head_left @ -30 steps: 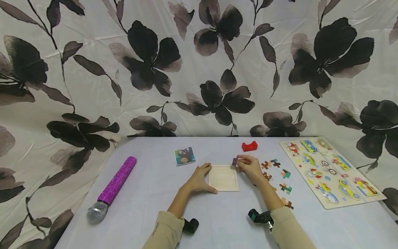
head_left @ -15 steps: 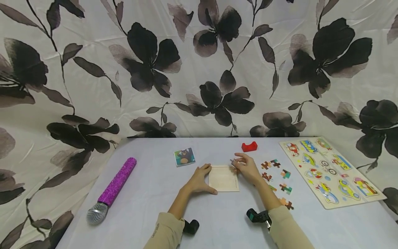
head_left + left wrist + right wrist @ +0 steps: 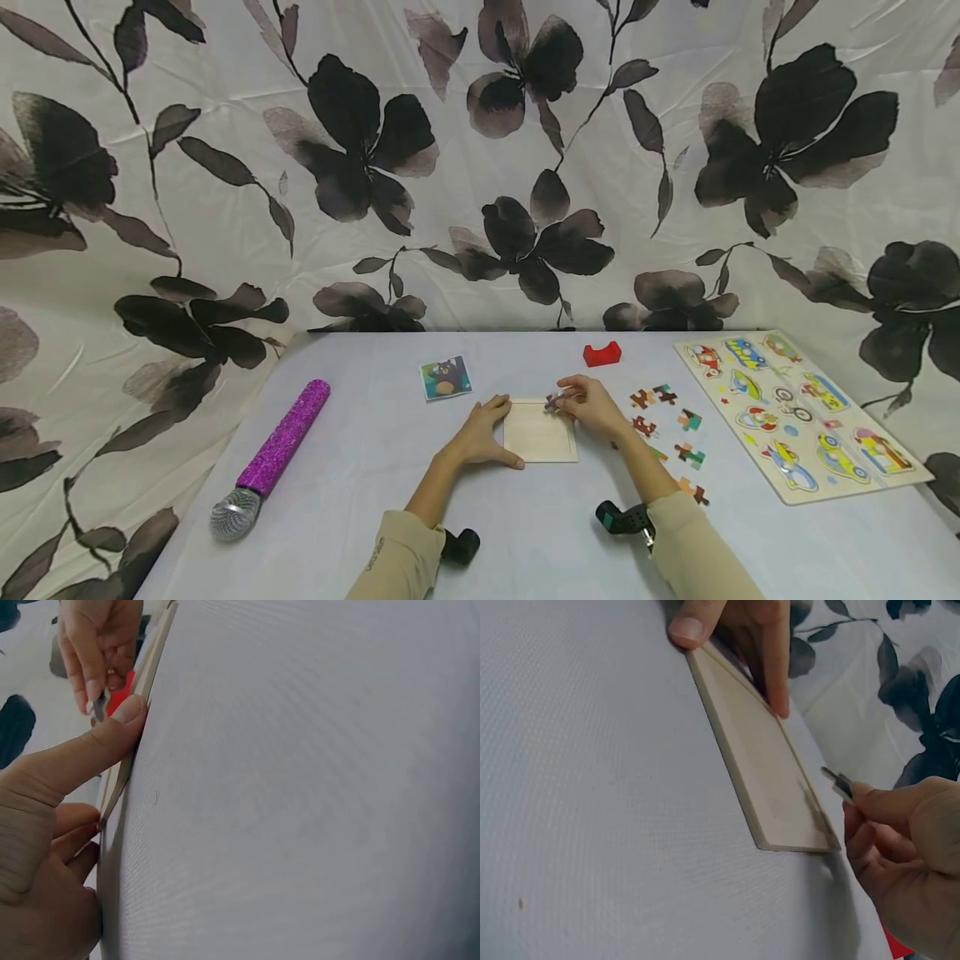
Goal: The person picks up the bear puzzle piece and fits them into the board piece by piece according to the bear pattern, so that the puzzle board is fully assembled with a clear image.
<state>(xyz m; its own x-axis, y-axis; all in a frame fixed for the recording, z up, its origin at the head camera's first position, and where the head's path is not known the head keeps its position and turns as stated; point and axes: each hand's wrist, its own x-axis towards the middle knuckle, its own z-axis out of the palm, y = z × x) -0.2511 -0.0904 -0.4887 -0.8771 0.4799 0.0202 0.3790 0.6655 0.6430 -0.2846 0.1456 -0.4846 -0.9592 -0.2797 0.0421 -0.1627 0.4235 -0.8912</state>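
A square, pale wooden puzzle tray (image 3: 536, 437) with a raised rim lies flat on the table. My left hand (image 3: 480, 433) grips its left side, the thumb at the near edge and the fingers at the far left corner. Between thumb and fingers my right hand (image 3: 596, 408) pinches a dark jigsaw piece (image 3: 552, 402), held above the tray's far right part. In the right wrist view the jigsaw piece (image 3: 840, 784) is tilted and apart from the tray (image 3: 769, 780). Several loose jigsaw pieces (image 3: 688, 454) lie right of the right hand, some partly hidden by the forearm.
A bear picture card (image 3: 446, 377) lies behind the left hand. A red notched block (image 3: 602, 354) sits at the back. At right is a board of vehicle pictures (image 3: 798, 417); at left, a glittery purple microphone (image 3: 273, 454). A floral cloth (image 3: 480, 167) hangs behind the table.
My right hand has moved slightly left with the jigsaw piece, from beyond the tray's far right corner to over its far edge. The left hand and tray have stayed in place.
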